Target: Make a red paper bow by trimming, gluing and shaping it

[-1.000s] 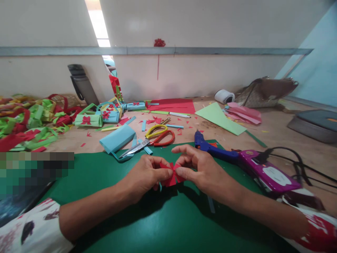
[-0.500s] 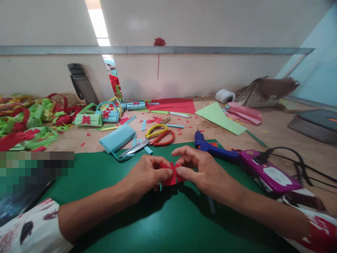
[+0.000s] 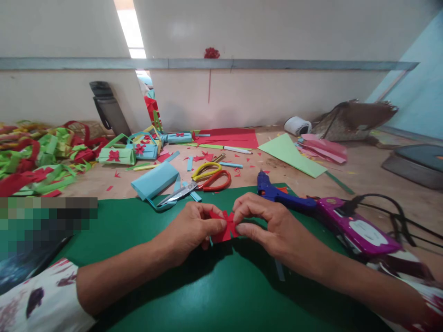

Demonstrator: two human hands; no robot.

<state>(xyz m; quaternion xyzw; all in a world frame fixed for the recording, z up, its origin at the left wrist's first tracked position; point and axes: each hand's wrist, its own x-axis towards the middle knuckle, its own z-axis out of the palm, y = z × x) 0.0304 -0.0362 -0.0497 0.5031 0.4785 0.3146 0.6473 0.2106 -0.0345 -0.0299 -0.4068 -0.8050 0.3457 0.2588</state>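
Note:
Between my two hands is a small red paper cutout (image 3: 224,233), shaped like a bow or flower, held just over the green mat (image 3: 166,290). My left hand (image 3: 197,223) pinches its left side between thumb and fingers. At its right edge, my right hand (image 3: 258,219) closes thumb and fingertips on the paper. Beyond the hands lie scissors (image 3: 197,184) with one yellow and one red handle loop, blades pointing left. A folded light-blue paper purse (image 3: 154,180) rests by the blades. To the right is a blue glue gun (image 3: 284,196).
A purple power strip (image 3: 358,226) with black cables sits at the right. Small paper purses (image 3: 116,156) and a heap of coloured paper (image 3: 51,147) are at the left. Farther back are green paper (image 3: 294,154), a white pen (image 3: 237,150), a bottle (image 3: 110,108) and a handbag (image 3: 353,120).
My right hand has shifted slightly right, its fingers now curled closer to the paper's right edge. More of the red cutout's middle shows. My left hand stays nearly in place.

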